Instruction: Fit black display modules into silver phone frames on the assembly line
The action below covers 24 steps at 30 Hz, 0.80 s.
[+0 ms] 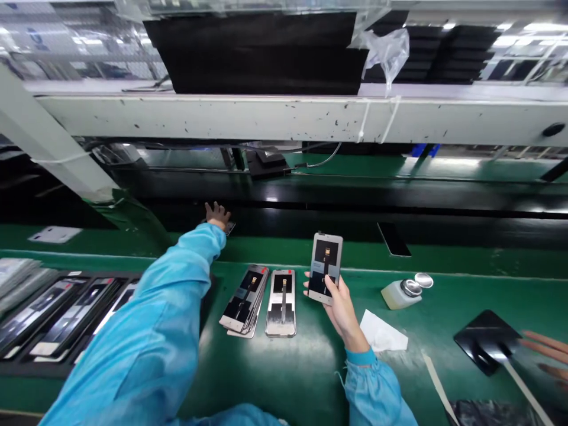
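Note:
My right hand grips a phone display assembly, thumb over its lower part. The assembly has a pale frame, a black back and a gold-ended ribbon cable. Stretched far forward over the dark belt, my left hand has its fingers spread. A thin flat piece lies beside or partly under that hand; I cannot tell whether they touch. On the green bench between my arms lie a small stack of similar display assemblies and a neat pile of them, each with a red mark.
A black tray of phone parts stands left. To the right are a white dispenser bottle with its lid up, a white wipe and a black sheet near another person's hand. A dark panel lies beyond. A beam crosses above.

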Tool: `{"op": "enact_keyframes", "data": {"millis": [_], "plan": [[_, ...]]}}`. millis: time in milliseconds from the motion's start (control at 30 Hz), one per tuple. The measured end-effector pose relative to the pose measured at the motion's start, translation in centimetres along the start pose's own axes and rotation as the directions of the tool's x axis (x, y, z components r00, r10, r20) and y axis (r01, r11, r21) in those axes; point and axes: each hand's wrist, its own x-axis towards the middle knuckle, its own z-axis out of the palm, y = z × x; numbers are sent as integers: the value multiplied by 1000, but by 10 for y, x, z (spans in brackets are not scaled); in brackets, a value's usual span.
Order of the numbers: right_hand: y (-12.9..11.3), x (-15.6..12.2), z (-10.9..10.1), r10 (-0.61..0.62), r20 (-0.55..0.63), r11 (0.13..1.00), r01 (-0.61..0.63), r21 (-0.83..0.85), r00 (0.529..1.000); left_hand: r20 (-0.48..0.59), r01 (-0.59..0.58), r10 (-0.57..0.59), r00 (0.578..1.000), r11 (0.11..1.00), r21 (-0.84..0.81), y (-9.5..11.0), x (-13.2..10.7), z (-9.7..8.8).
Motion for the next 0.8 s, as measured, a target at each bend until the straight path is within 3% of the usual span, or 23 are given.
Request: {"op": "enact_keyframes", "data": {"millis": [167,267,433,633,800], "plan": [[6,-4,-6,146,-86,989,-147,-5,986,117,-16,2,993,992,123,5,21,21],[12,-6,-15,203,-12,979,-203,-5,979,214,-64,21,977,979,193,15,37,23],[18,-11,-25,277,119,954,-288,89,954,346,-208,139,928,963,173,57,55,38],[20,-12,-20,309,7,951,-309,-15,951,407,-295,241,881,953,74,90,55,67],[15,-7,-9,229,-19,973,-230,-30,973,392,-352,311,866,935,35,84,41,72]]}}
